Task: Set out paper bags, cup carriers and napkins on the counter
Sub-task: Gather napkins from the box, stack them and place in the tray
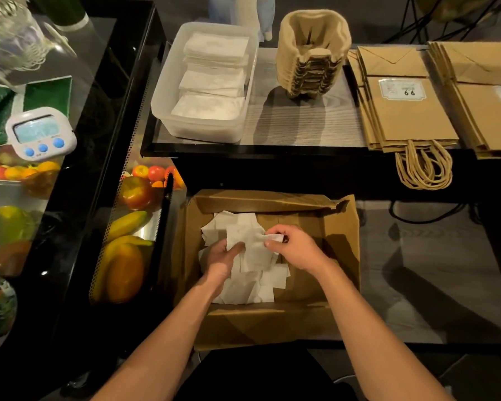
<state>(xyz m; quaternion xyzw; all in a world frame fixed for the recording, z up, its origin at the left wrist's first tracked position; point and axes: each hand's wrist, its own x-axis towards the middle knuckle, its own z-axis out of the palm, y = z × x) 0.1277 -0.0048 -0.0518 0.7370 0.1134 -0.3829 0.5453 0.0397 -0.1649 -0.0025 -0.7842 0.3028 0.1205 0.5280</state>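
- Sitting at eleven o'clock, a clear tub [160,94] holds neat white napkins [214,79].
- Left hand [222,259] grabs loose napkins [253,257] in the brown box [342,227] at six o'clock.
- Right hand [297,247] pinches one napkin's corner, just beside the left hand.
- Cup carriers [310,62] stand stacked at twelve o'clock.
- Paper bags [408,120] lie flat at two o'clock.

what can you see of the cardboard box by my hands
The box is brown cardboard, open-topped, its flaps creased and the far one torn at its right corner. It sits below the counter, right in front of the person. Loose white napkins lie heaped inside. Both hands reach in: the left hand grips some napkins, the right hand pinches one.
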